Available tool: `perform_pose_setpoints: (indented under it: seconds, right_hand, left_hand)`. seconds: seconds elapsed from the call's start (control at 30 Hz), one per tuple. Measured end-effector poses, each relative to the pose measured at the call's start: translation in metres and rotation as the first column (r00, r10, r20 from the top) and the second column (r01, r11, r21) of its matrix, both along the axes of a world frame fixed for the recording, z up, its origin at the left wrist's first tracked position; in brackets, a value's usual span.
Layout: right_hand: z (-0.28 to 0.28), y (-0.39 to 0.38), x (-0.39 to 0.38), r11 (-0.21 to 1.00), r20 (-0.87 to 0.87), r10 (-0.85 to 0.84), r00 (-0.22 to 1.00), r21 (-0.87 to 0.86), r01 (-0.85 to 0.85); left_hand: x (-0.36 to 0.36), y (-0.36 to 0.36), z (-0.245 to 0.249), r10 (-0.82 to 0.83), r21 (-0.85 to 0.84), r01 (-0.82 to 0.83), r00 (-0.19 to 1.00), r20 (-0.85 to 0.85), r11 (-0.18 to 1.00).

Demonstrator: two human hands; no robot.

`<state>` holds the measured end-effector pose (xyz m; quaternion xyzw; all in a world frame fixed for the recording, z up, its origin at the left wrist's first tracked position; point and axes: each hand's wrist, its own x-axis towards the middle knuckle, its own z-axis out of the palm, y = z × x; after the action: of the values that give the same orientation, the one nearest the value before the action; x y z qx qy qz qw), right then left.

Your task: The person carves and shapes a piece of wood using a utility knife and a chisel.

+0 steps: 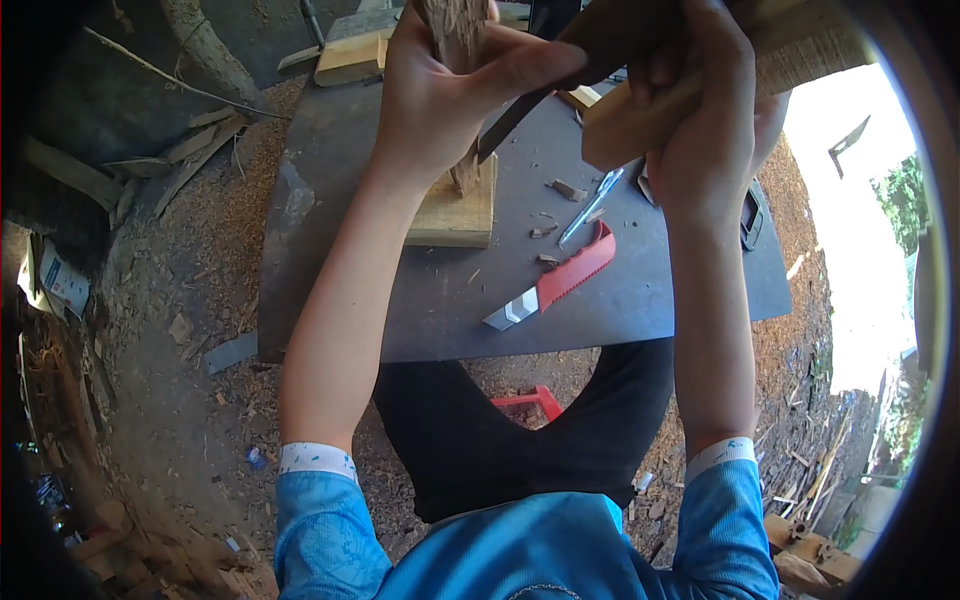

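Note:
My left hand (pixel 440 95) is closed around a rough, splintery strip of wood (pixel 457 35), held upright over the table. Its thumb reaches right onto a dark, flat, blade-like piece (pixel 625 40) that slants between both hands. On the right, my right hand (pixel 712 120) grips a pale wood block (pixel 622 125) with its fingers wrapped around it. Below the left hand, a squared wood board (pixel 455 215) lies on the table. Nearer to me rest a red-handled utility knife (pixel 575 268), its pale tip pointing left, and a blue-and-white pen (pixel 590 207).
The dark table (pixel 400 315) carries small wood chips (pixel 568 190). Another wood block (pixel 350 58) sits at its far left corner. Beneath the front edge, a red object (pixel 540 400) shows between my legs. Shavings and scraps cover the ground (pixel 190 380).

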<state>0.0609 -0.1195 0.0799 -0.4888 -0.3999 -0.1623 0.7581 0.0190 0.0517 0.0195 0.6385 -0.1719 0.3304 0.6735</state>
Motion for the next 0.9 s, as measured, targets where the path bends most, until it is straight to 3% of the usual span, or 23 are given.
perform_pose_setpoints:
  seconds: [0.13,0.23,0.33,0.43,0.53,0.57,0.63,0.7,0.9]
  right_hand:
    - [0.005,0.005,-0.006,1.0,0.078,-0.012,0.997,0.015,0.01]
    - [0.009,0.008,-0.011,0.998,0.023,-0.058,0.998,0.006,0.058]
    - [0.003,0.008,0.0,1.0,0.078,0.02,0.997,0.023,-0.021]
    - [0.012,0.006,-0.01,0.998,-0.042,0.054,0.998,-0.014,-0.055]
    - [0.015,0.001,-0.007,0.993,-0.073,0.092,0.993,-0.074,-0.097]
    - [0.009,0.004,-0.005,0.995,0.008,0.086,0.996,-0.052,-0.086]
    - [0.007,0.012,-0.006,0.998,0.042,0.057,0.997,-0.007,-0.057]
    - [0.011,0.022,-0.01,0.999,-0.026,0.031,0.999,0.03,-0.03]
    - [0.014,0.018,-0.004,0.995,-0.111,0.096,0.989,0.005,-0.096]
  left_hand:
    - [-0.013,-0.019,0.021,0.06,-0.12,-0.061,0.998,-0.008,0.991]
    - [-0.002,-0.01,0.016,0.236,0.046,-0.238,0.971,0.045,0.97]
    - [-0.007,0.002,0.016,0.292,0.128,-0.302,0.952,0.092,0.945]
    - [-0.01,-0.018,0.024,0.323,-0.01,-0.324,0.939,0.119,0.946]
    - [-0.007,-0.022,0.023,0.212,-0.166,-0.186,0.965,0.157,0.968]
    - [-0.007,-0.017,0.022,0.13,-0.201,-0.095,0.977,0.17,0.975]
    - [-0.007,-0.012,0.019,0.079,-0.162,-0.049,0.979,0.188,0.986]
    - [-0.006,-0.009,0.017,0.138,-0.015,-0.138,0.97,0.199,0.99]
    - [-0.002,-0.011,0.024,-0.026,-0.055,0.035,0.988,0.154,0.998]
